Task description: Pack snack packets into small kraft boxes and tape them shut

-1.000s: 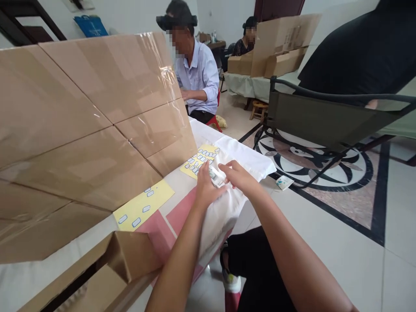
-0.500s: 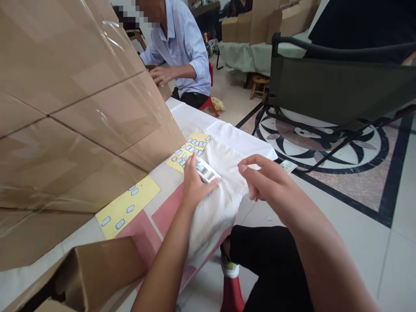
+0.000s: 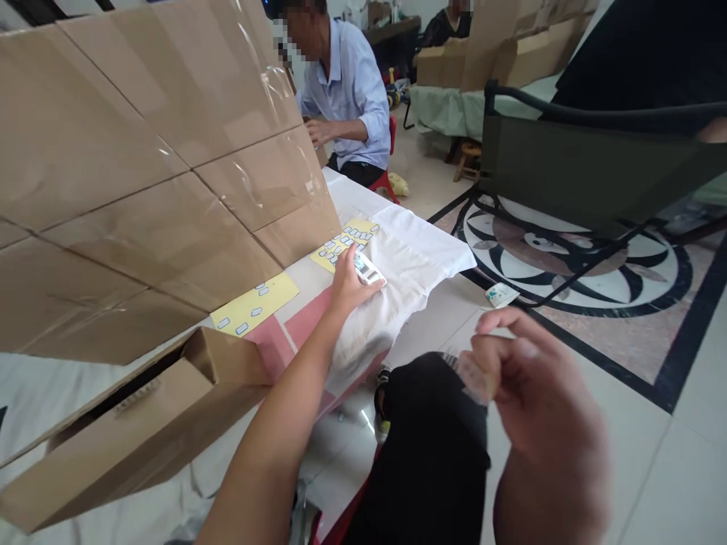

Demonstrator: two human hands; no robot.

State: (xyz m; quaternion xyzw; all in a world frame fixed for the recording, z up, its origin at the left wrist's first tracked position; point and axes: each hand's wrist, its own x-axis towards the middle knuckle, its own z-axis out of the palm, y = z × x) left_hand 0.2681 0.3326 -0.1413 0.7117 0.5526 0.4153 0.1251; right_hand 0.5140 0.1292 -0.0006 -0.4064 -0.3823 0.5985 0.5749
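My left hand (image 3: 345, 286) is closed around a small white block-like item (image 3: 369, 269) with a greenish printed face, resting on the white cloth of the table. Raised over my dark-trousered knee, my right hand (image 3: 531, 382) has its fingers curled together. Motion blurs it, and something faint and see-through seems to show at its fingertips; I cannot make out what. Just beyond my left hand lies a yellow sheet (image 3: 359, 227) covered in small blue-outlined rectangles. Another yellow sheet (image 3: 273, 300) with fewer rectangles lies nearer, by the cardboard wall.
A tall taped cardboard wall (image 3: 227, 166) runs along the table's left. An open cardboard box (image 3: 170, 401) stands near my left forearm. A printed white packet (image 3: 500, 295) lies on the floor by a folding chair (image 3: 573, 170). Across the table sits a person in a light-blue shirt (image 3: 360, 79).
My right hand has moved down and right, away from the white item, and its fingers have curled in. My left hand keeps its hold. The camera view has shifted, showing more of the cardboard box.
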